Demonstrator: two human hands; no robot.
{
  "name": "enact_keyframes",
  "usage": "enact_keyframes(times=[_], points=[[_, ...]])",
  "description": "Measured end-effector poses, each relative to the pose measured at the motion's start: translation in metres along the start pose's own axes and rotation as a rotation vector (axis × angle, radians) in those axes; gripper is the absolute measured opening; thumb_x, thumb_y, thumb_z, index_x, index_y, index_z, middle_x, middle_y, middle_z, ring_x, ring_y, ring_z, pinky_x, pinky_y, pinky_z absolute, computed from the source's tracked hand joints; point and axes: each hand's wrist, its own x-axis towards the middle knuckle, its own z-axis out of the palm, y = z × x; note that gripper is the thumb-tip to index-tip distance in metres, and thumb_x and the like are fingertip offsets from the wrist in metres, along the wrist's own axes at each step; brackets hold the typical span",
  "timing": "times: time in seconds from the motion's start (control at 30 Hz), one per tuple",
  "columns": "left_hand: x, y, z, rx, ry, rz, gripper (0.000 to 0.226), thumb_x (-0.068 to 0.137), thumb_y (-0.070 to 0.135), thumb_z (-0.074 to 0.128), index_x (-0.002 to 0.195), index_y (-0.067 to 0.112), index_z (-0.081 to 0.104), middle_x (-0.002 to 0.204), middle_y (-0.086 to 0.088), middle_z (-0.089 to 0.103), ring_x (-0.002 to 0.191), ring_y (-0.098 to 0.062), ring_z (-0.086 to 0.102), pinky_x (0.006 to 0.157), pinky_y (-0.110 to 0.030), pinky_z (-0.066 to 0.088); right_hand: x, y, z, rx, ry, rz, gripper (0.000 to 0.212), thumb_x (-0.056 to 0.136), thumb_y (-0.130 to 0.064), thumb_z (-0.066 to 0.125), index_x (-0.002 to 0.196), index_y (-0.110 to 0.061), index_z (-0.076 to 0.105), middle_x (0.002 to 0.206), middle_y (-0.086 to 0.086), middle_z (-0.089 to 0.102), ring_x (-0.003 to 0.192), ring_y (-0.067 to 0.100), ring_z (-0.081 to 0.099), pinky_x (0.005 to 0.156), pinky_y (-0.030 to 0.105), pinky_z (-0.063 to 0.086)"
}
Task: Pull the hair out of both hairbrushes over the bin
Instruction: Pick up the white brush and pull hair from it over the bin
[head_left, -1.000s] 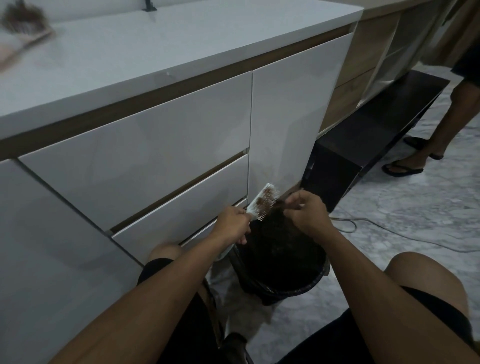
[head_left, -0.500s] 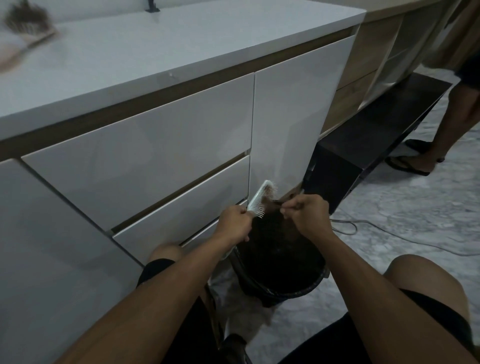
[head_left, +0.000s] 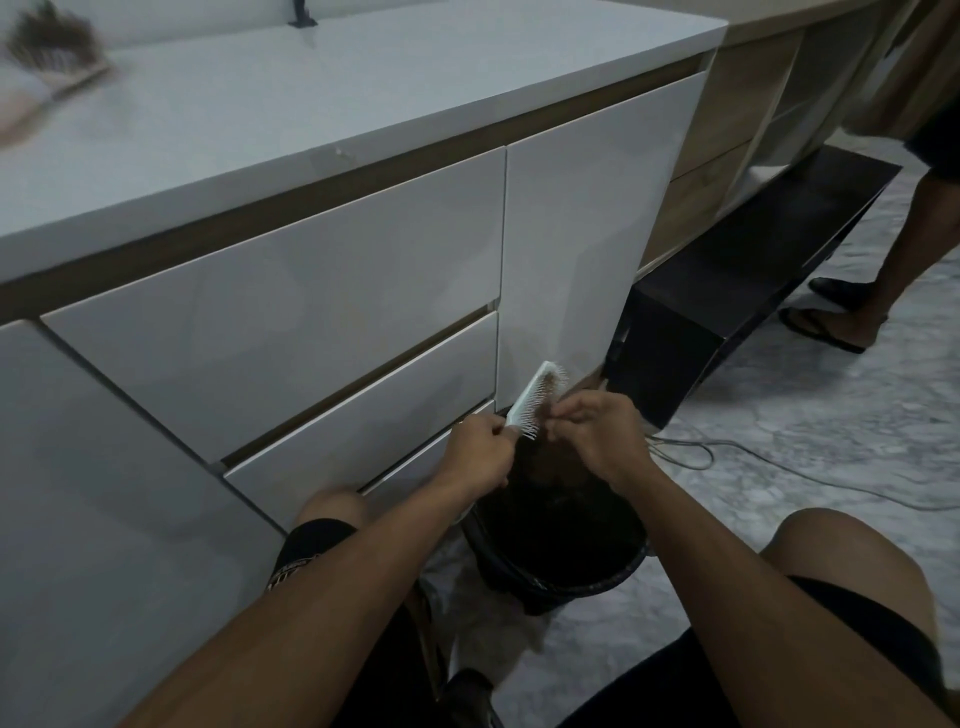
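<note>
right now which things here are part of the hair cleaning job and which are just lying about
Part of the job:
- white hairbrush, held by the left hand
- right hand, pinching hair at its bristles
- black bin below the hands
- second hairbrush, full of hair, on the countertop

Just lying about:
- cable on the floor
- black low shelf

Second hairbrush (head_left: 54, 39) on the counter (head_left: 322, 88) is blurring at the top-left edge, the white hairbrush (head_left: 537, 397) handle is hiding inside the left hand (head_left: 480, 449), right hand (head_left: 597, 431) is covering the bin (head_left: 597, 582) far rim, bystander's leg (head_left: 904, 249) is getting cropped at right.
</note>
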Motion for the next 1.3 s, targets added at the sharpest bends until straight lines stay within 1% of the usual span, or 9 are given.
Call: enact_keyframes(times=[0.23, 0.4, 0.47, 0.57, 0.83, 0.97, 1.07, 1.17, 1.3], points=[[0.002, -0.01, -0.008, 0.085, 0.017, 0.015, 0.028, 0.097, 0.025, 0.051, 0.099, 0.002, 0.068, 0.075, -0.011, 0.064, 0.044, -0.017, 0.055, 0.048, -0.026, 0.045, 0.005, 0.002, -0.008, -0.077, 0.266, 0.048, 0.011, 0.078, -0.002, 0.071, 0.085, -0.011, 0.072, 0.073, 0.002, 0.071, 0.075, 0.015, 0.069, 0.079, 0.028, 0.055], [0.0, -0.008, -0.004, 0.142, 0.016, 0.097, 0.029, 0.096, 0.027, 0.052, 0.1, 0.005, 0.07, 0.088, -0.022, 0.071, 0.067, -0.036, 0.067, 0.067, -0.039, 0.056, 0.005, 0.0, -0.004, 0.212, 0.013, 0.074, 0.042, 0.08, -0.011, 0.07, 0.12, -0.014, 0.056, 0.11, 0.007, 0.067, 0.093, 0.02, 0.069, 0.083, 0.035, 0.056], [-0.002, -0.007, -0.002, 0.178, 0.007, 0.129, 0.028, 0.095, 0.027, 0.051, 0.1, 0.008, 0.071, 0.087, -0.021, 0.072, 0.076, -0.037, 0.069, 0.071, -0.04, 0.056, 0.004, 0.002, -0.001, 0.091, 0.016, -0.058, 0.049, 0.082, -0.022, 0.072, 0.129, -0.019, 0.056, 0.117, 0.001, 0.063, 0.102, 0.013, 0.062, 0.087, 0.028, 0.052], [-0.005, -0.005, -0.001, 0.259, 0.007, 0.178, 0.026, 0.095, 0.027, 0.052, 0.091, 0.008, 0.069, 0.085, -0.017, 0.07, 0.079, -0.034, 0.066, 0.065, -0.032, 0.046, 0.002, 0.006, 0.001, -0.159, 0.173, -0.198, 0.038, 0.08, -0.022, 0.075, 0.117, -0.017, 0.069, 0.109, 0.0, 0.068, 0.099, 0.009, 0.06, 0.092, 0.026, 0.048], [-0.003, -0.013, -0.004, 0.312, 0.043, 0.139, 0.028, 0.095, 0.03, 0.051, 0.087, 0.009, 0.067, 0.087, -0.016, 0.069, 0.083, -0.034, 0.064, 0.066, -0.032, 0.042, 0.009, 0.006, -0.013, -0.058, 0.397, -0.026, 0.015, 0.079, -0.006, 0.074, 0.092, -0.01, 0.079, 0.088, 0.006, 0.077, 0.076, 0.012, 0.067, 0.087, 0.034, 0.056], [-0.001, -0.016, -0.007, 0.318, 0.037, 0.133, 0.027, 0.094, 0.03, 0.052, 0.072, 0.016, 0.058, 0.083, -0.017, 0.069, 0.08, -0.035, 0.063, 0.063, -0.03, 0.039, 0.013, 0.012, -0.011, -0.019, 0.292, 0.019, 0.015, 0.078, -0.009, 0.073, 0.09, -0.016, 0.077, 0.085, -0.001, 0.074, 0.078, 0.018, 0.071, 0.082, 0.044, 0.059], [0.0, -0.014, -0.002, 0.239, -0.013, 0.135, 0.028, 0.094, 0.028, 0.053, 0.075, 0.01, 0.062, 0.079, -0.018, 0.069, 0.068, -0.032, 0.064, 0.064, -0.035, 0.049, 0.01, 0.011, -0.003, 0.053, 0.136, -0.016, 0.025, 0.08, -0.008, 0.074, 0.103, -0.015, 0.072, 0.098, 0.001, 0.071, 0.084, 0.015, 0.07, 0.07, 0.035, 0.062], [-0.001, -0.013, -0.001, 0.195, -0.048, 0.14, 0.032, 0.095, 0.026, 0.053, 0.067, 0.013, 0.062, 0.07, -0.014, 0.067, 0.045, -0.02, 0.058, 0.06, -0.036, 0.053, 0.008, 0.012, 0.0, 0.079, 0.184, -0.04, 0.027, 0.079, -0.006, 0.075, 0.106, -0.011, 0.074, 0.098, 0.0, 0.072, 0.08, 0.01, 0.07, 0.064, 0.023, 0.061], [-0.001, -0.015, -0.001, 0.234, -0.049, 0.137, 0.036, 0.094, 0.026, 0.054, 0.059, 0.017, 0.053, 0.07, -0.012, 0.067, 0.052, -0.022, 0.057, 0.064, -0.038, 0.054, 0.011, 0.013, -0.004, 0.044, 0.231, 0.0, 0.014, 0.079, -0.01, 0.075, 0.092, -0.013, 0.078, 0.085, 0.004, 0.076, 0.071, 0.017, 0.072, 0.071, 0.035, 0.062]])
